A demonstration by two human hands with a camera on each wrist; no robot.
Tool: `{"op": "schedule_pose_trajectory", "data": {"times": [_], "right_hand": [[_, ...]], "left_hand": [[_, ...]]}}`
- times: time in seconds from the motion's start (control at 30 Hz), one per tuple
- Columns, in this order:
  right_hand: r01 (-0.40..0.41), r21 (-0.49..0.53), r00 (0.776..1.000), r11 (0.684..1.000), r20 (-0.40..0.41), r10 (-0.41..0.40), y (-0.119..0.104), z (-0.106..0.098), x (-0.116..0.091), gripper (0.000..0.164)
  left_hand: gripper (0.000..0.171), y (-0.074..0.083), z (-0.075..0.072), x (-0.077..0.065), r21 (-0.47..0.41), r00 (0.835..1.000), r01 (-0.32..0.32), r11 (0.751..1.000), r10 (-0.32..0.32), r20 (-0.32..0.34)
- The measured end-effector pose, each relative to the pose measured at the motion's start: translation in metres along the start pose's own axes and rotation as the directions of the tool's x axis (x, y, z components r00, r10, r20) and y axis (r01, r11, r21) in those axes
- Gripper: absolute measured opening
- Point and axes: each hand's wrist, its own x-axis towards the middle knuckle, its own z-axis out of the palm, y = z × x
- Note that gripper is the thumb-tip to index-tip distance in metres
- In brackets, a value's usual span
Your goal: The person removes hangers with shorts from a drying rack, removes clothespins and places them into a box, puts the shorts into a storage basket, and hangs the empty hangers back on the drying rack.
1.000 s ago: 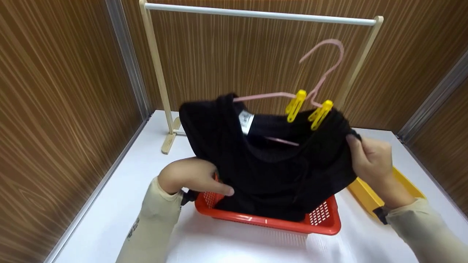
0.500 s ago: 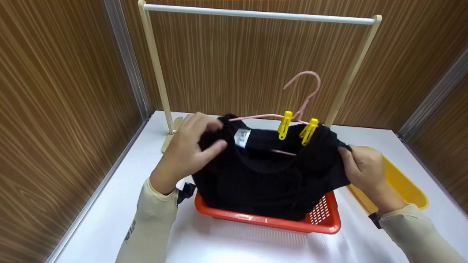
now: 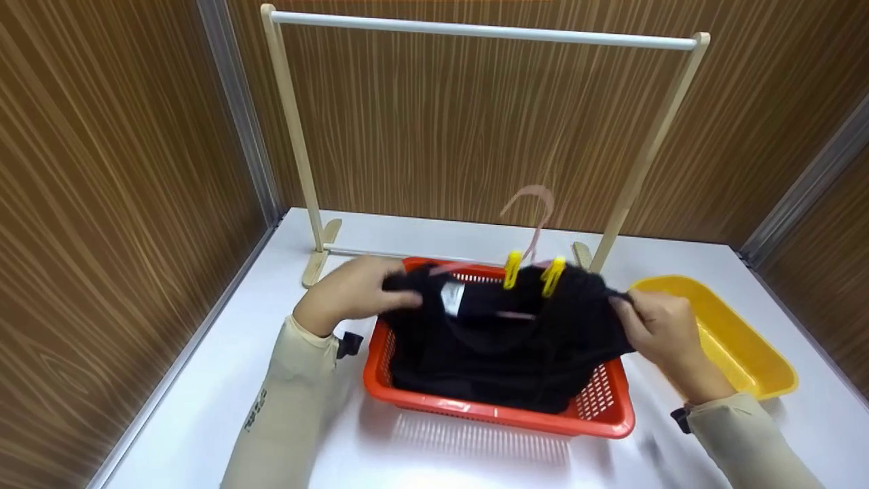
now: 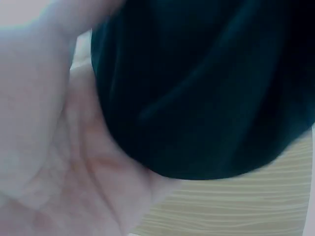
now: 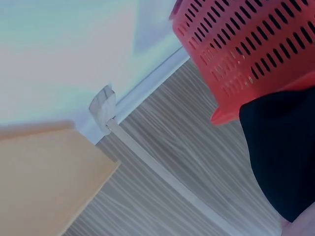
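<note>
My left hand and right hand grip opposite sides of the black garment on its pink hanger, lowered partly into the red basket, between the table's side edges.

A limp black garment is held between the left hand and the right hand, its folds sagging below both. Its opening gapes between them, white label nearer the left. A pink hanger sits partly inside, hook up, flanked by two yellow clips.
</note>
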Motion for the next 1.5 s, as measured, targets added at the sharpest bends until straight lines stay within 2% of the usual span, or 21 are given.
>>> {"op": "schedule_pose_trajectory", "data": {"times": [0.07,0.17,0.23,0.3,0.4,0.47,0.5,0.57,0.63,0.7,0.8,1.07,1.2,1.4,1.5], "right_hand": [[0.029,0.021,0.998,0.999,0.054,-0.030,-0.002,0.001,-0.001,0.032],[0.003,0.054,0.986,0.999,0.165,-0.012,-0.010,0.001,0.001,0.019],[-0.064,0.069,0.968,0.996,0.247,0.045,-0.018,0.002,0.006,0.009],[-0.160,0.075,0.939,0.984,0.318,0.128,-0.027,0.003,0.012,0.012],[-0.316,0.132,0.898,0.940,0.361,0.251,-0.036,0.007,0.020,0.011],[-0.370,0.190,0.897,0.909,0.326,0.297,-0.039,0.012,0.020,0.007],[-0.370,0.195,0.906,0.908,0.293,0.306,-0.040,0.016,0.019,0.007],[-0.344,0.174,0.928,0.923,0.216,0.305,-0.040,0.023,0.014,0.006],[-0.290,0.097,0.952,0.952,0.135,0.276,-0.041,0.030,0.009,0.005],[-0.253,0.000,0.964,0.967,0.084,0.252,-0.044,0.035,0.005,0.006],[-0.224,-0.056,0.973,0.973,0.040,0.226,-0.048,0.040,0.004,0.009],[-0.239,-0.046,0.971,0.970,0.010,0.240,-0.054,0.041,0.002,0.009],[-0.252,-0.051,0.967,0.966,0.014,0.253,-0.053,0.042,0.000,0.010],[-0.273,-0.054,0.962,0.961,0.002,0.273,-0.051,0.039,-0.006,0.011],[-0.265,-0.043,0.964,0.963,-0.023,0.264,-0.049,0.038,-0.008,0.012]], "left_hand": [[0.028,-0.005,0.005,0.003,-0.015,0.996,-0.015,1.000,0.016,0.082],[0.020,-0.013,0.011,0.008,-0.047,0.993,-0.038,0.998,0.043,0.113],[0.016,-0.018,0.015,0.010,-0.071,0.994,-0.036,0.997,0.043,0.100],[0.016,-0.021,0.016,0.012,-0.093,0.996,-0.037,0.995,0.044,0.081],[0.019,-0.021,0.018,0.013,-0.109,0.996,-0.049,0.993,0.056,0.066],[0.020,-0.019,0.019,0.014,-0.101,0.996,-0.051,0.994,0.058,0.066],[0.020,-0.018,0.019,0.014,-0.096,0.996,-0.050,0.994,0.057,0.067],[0.022,-0.019,0.021,0.014,-0.087,0.995,-0.046,0.995,0.053,0.079],[0.025,-0.021,0.024,0.014,-0.093,0.995,-0.034,0.995,0.042,0.088],[0.029,-0.025,0.028,0.015,-0.102,0.996,-0.028,0.994,0.036,0.082],[0.034,-0.030,0.035,0.015,-0.083,0.998,-0.026,0.996,0.030,0.047],[0.042,-0.027,0.047,0.013,0.054,0.996,-0.018,0.998,0.023,-0.089],[0.044,-0.026,0.052,0.012,0.097,0.990,-0.017,0.995,0.030,-0.135],[0.045,-0.025,0.063,0.013,0.192,0.976,-0.034,0.981,0.074,-0.203],[0.046,-0.022,0.065,0.013,0.199,0.974,-0.039,0.979,0.082,-0.213]]}}
